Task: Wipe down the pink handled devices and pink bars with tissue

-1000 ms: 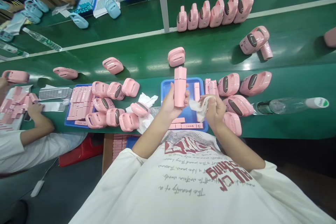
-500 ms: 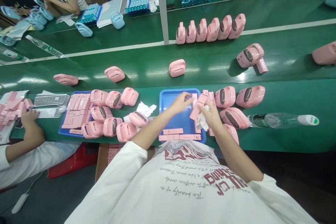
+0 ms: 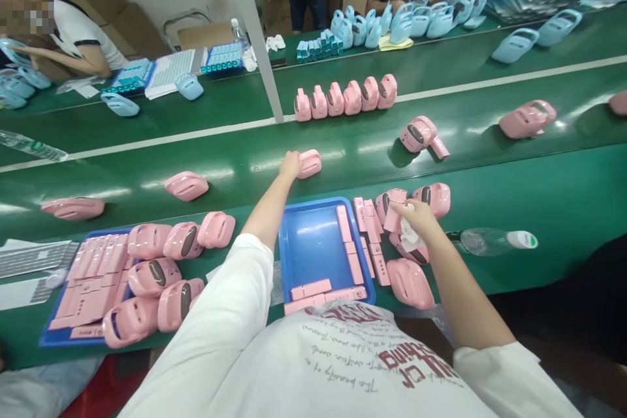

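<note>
Using the blue plastic tray (image 3: 313,245) right in front of the person as my landmark here. Just beyond its far edge, the left hand (image 3: 290,165) is touching the left end of a glossy pink plastic unit with a loop handle (image 3: 310,164), which is sitting on a shiny green strip (image 3: 235,192). The fingers are mostly hidden, so I can't make out whether that grip is closing round the unit or only resting there. Over to the tray's right, the right hand (image 3: 423,219) is gripping a boxy pink plastic piece (image 3: 396,199) plus a crumpled white tissue (image 3: 409,233).

My read: the step in hand is getting hold of that pink unit, and the next move is calling for a proper wrap round it, without the right hand losing its piece or tissue.

As for containers, the tray is holding slim pink plastic bars (image 3: 353,262) along its right side and near edge. Similar loose bars (image 3: 379,264) are lying on the green desk (image 3: 509,196), just right of it. Well left of it, a second blue tray (image 3: 59,339) is carrying tightly packed pink boxes (image 3: 100,274); pink handled units (image 3: 149,240) are crowding its right side, maybe partly inside.
</note>
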`<state>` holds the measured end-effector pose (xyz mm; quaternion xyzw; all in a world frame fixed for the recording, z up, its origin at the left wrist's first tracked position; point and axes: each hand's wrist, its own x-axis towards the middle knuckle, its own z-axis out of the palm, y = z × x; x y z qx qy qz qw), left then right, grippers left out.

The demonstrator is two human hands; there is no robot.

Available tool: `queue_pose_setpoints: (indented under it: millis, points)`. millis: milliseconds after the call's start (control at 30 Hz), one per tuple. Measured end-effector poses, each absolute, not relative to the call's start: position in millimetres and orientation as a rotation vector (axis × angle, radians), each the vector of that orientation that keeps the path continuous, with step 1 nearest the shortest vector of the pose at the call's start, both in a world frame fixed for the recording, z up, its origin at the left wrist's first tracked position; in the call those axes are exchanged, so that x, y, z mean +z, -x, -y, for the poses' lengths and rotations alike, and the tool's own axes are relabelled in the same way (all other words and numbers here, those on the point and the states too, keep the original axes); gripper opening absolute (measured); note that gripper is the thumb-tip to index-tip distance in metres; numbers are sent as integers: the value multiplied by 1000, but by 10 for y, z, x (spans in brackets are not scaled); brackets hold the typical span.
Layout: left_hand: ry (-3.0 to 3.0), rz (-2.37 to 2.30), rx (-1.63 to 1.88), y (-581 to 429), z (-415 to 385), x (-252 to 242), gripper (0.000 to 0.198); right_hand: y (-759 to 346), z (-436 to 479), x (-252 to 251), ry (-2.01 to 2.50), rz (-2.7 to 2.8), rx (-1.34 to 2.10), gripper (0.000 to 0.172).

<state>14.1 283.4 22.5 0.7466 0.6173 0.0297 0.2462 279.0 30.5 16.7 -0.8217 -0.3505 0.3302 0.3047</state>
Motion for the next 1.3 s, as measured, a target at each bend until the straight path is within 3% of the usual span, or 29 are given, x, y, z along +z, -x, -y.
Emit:
queue_pose_setpoints:
  millis: [100,300,467,667,900,1133,1300]
  points:
    - [-1995,-1742,161,78,-2721,328,22,-2833,-419,227,2162,889,927,39]
    - [-1852,-1931,342,1028,-1971,542,26,-2913,-899,457,2122,824,935,19]
    - [-1511,-2058,443,1590,-1055,399,25,-2685,-1741,462,2049,928,972,18]
    - [-1352,-2132,352,1581,-356,135,18,-2133,-2553,304,2050,1108,996,21]
    - [-1436,-2117,153,1399,-161,237,24,-1765,-2801,214,2262,1505,826,23]
    - [-1488,-2136,-79,1312,-172,364,35,-1261,-2740,221,2334,1826,488,44]
    - [-1509,-2161,-103,1274,-142,358,39,-884,-2854,47,2344,1981,685,31]
